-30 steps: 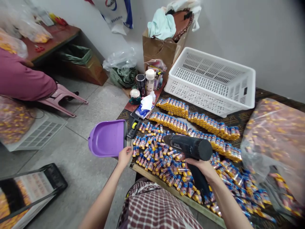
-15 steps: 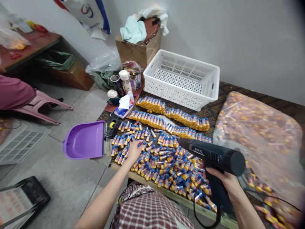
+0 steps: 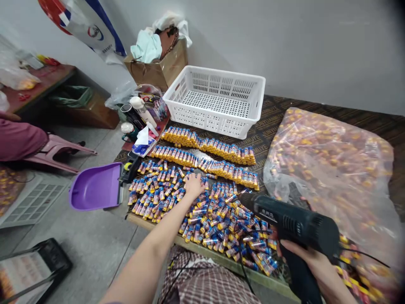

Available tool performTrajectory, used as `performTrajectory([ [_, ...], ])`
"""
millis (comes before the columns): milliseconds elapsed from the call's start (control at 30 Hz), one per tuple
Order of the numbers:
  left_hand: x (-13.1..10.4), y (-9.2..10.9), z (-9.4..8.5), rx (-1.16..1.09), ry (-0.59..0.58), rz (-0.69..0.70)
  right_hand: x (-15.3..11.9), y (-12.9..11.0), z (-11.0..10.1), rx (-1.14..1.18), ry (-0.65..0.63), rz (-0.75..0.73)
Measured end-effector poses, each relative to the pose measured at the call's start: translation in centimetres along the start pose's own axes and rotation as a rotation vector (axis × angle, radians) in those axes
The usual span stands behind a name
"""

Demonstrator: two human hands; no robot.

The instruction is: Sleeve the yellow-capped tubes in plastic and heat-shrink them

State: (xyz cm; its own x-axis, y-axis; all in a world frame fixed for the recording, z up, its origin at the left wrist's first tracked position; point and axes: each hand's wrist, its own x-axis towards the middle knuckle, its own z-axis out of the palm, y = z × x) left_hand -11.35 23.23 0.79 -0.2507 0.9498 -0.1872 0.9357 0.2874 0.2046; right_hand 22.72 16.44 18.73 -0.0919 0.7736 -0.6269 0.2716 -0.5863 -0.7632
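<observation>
Many small tubes with blue and yellow ends (image 3: 218,219) lie loose over the front of the low table. Behind them, more tubes are stacked side by side in two long rows (image 3: 226,151). My left hand (image 3: 194,185) reaches down onto the loose tubes just in front of the rows, fingers spread; whether a fingertip touches a tube is hard to tell. Over the right part of the pile, my right hand (image 3: 303,253) is wrapped round the handle of a dark heat gun (image 3: 291,217), whose nozzle points left above the tubes.
A white plastic crate (image 3: 209,116) stands behind the rows. On the right lies a large clear bag of tubes (image 3: 329,156). Bottles (image 3: 142,110) and a purple dustpan (image 3: 96,185) are on the left. A seated person's sleeve (image 3: 22,137) shows at far left.
My left hand has moved right across the pile, closer to the rows. The heat gun stays in my right hand, now slightly lower and further right in view. The camera view has shifted.
</observation>
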Motion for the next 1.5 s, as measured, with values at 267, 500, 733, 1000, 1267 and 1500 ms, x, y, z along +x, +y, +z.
performTrajectory([
  [267,-2.6,-11.0,-3.4,0.045,0.108,-0.104,6.0,-1.7,6.2,0.054,-0.222,-0.041],
  [500,-5.1,-16.2,-4.5,-0.104,0.266,-0.211,8.9,-4.4,13.4,0.078,-0.327,-0.05],
  [733,-14.1,-20.8,-2.1,-0.3,0.401,-0.426,9.5,-6.6,18.9,0.111,-0.399,-0.039],
  [1000,-19.3,-22.5,1.8,-0.371,0.366,-0.526,6.7,-7.2,24.4,0.086,-0.446,-0.053],
  [1267,-16.6,-21.4,0.8,-0.358,0.352,-0.387,5.2,-5.7,15.2,0.109,-0.214,-0.053],
  [1500,-16.5,-19.5,0.3,-0.329,0.375,-0.301,1.3,-3.3,2.1,0.159,0.039,-0.017],
])
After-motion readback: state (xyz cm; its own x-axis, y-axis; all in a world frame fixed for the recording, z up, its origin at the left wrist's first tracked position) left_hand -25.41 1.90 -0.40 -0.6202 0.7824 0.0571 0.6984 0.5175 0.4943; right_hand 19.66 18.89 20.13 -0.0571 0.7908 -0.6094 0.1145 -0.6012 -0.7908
